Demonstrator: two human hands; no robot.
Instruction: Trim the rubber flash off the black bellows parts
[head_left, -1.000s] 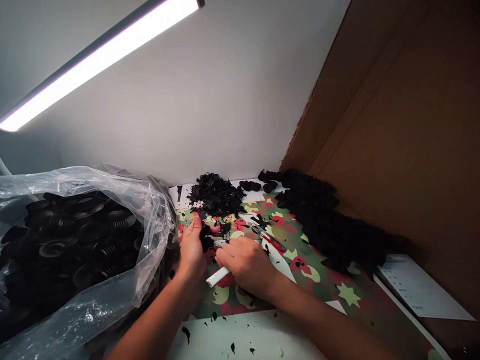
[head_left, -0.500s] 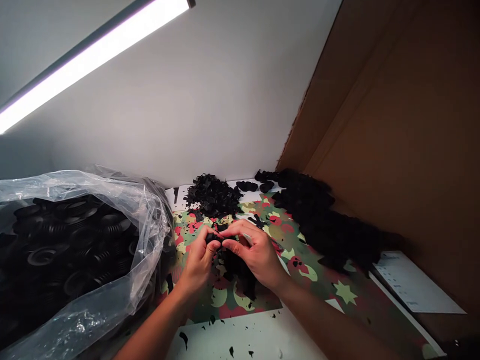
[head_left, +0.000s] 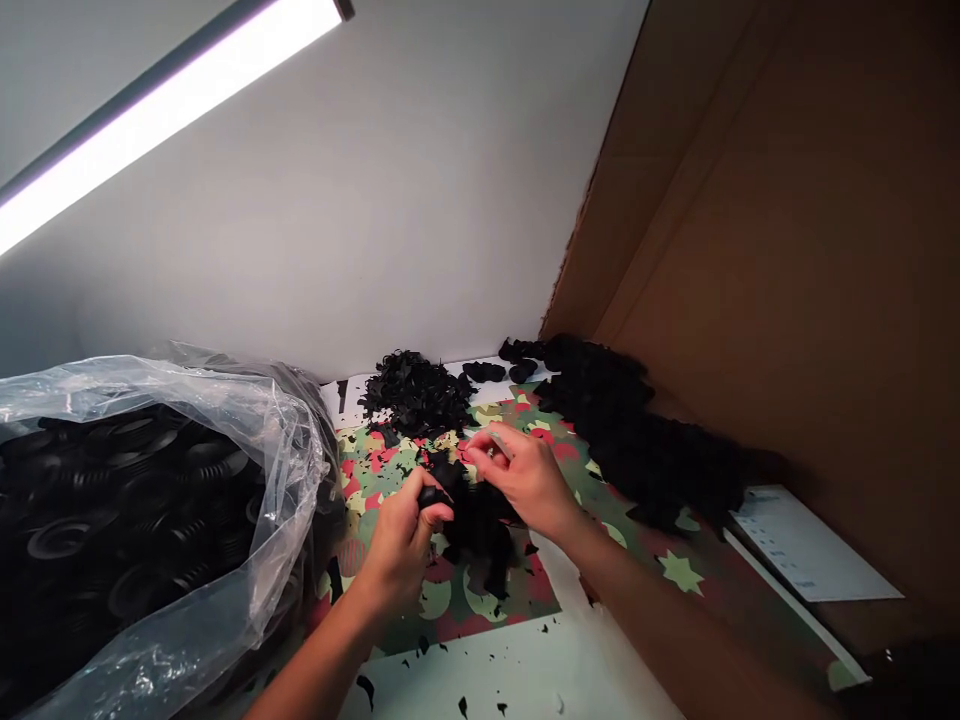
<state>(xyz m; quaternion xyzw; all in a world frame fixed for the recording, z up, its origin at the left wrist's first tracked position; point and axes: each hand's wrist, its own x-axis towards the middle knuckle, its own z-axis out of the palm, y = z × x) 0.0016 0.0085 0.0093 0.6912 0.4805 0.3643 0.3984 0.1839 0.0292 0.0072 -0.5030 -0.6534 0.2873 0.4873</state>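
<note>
My left hand (head_left: 401,535) is closed around a small black rubber-like part (head_left: 433,497), pinched between thumb and fingers. My right hand (head_left: 529,475) hovers just to the right, apart from that part, with thumb and fingers pinched together. A slim grey thing (head_left: 500,443) shows between its fingers, too small to identify. Below and between the hands lies a clump of black pieces (head_left: 480,540) on a patterned sheet (head_left: 446,600) in green, red and yellow. A heap of black scraps (head_left: 416,395) sits beyond the hands.
On the left, a clear plastic bag (head_left: 292,480) stands open, full of black ribbed round parts (head_left: 135,500). A long pile of black pieces (head_left: 645,450) runs along the cardboard wall (head_left: 750,250) on the right. A white printed paper (head_left: 814,545) lies at the right.
My right hand has drawn away from the black part, up and to the right. My left hand still grips the part, slightly lower. The whole view has shifted a little.
</note>
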